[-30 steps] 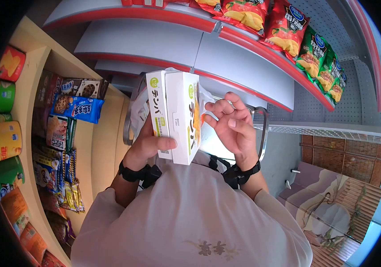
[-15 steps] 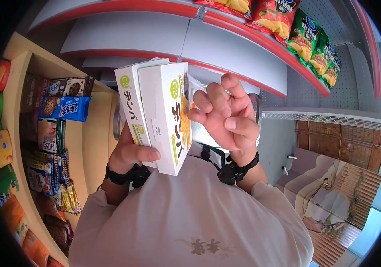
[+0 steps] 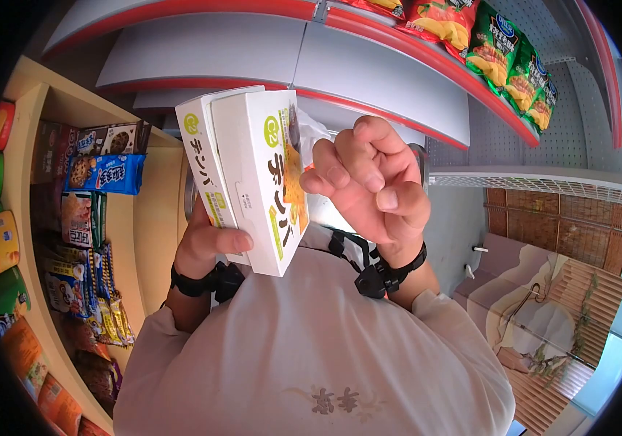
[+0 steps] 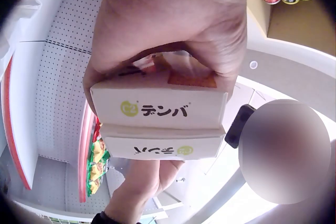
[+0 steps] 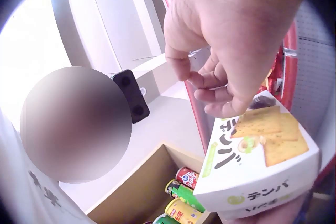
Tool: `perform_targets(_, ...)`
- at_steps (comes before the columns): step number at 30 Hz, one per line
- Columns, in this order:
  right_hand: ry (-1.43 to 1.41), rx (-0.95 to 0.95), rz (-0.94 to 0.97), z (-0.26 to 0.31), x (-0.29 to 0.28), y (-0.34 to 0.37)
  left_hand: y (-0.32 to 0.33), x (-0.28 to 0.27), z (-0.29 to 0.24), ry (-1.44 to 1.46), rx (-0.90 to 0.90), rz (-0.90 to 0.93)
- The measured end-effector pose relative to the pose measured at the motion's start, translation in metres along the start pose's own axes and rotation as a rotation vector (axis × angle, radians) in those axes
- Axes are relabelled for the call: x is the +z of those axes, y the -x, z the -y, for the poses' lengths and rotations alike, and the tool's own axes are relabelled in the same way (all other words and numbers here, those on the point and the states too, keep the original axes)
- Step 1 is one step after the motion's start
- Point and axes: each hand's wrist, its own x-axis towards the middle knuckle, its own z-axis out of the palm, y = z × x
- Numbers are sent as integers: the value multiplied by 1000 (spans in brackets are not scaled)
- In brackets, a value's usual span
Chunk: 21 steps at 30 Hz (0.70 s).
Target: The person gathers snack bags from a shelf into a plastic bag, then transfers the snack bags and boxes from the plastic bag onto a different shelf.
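Observation:
My left hand (image 3: 213, 243) grips two white cracker boxes side by side, thumb along the lower near edge. The nearer cracker box (image 3: 264, 182) carries green and black lettering; golden crackers are printed on its broad face in the right wrist view. Against it leans the second cracker box (image 3: 206, 156), its top end slightly apart. In the left wrist view the ends of both boxes show below the palm. My right hand (image 3: 373, 182) is raised just right of the boxes, fingers loosely bent, with nothing in it.
A wooden shelf (image 3: 31, 123) on the left holds snack packs (image 3: 104, 174) and cans (image 3: 0, 247). Red-edged white shelves (image 3: 202, 58) rise ahead, with chip bags (image 3: 496, 47) at upper right. Behind the hands, a metal rail (image 3: 418, 163) and white plastic (image 3: 311, 131) partly show.
The left hand has brought both boxes leftward and a little up in the head view. My right hand's fingers have curled in more beside them. The view has shifted slightly.

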Motion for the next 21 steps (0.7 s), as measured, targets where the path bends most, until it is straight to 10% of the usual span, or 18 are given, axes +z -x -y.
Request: perform_targets(21, -31, 44, -116, 8, 15, 4, 7, 7, 2, -6, -45, -30)
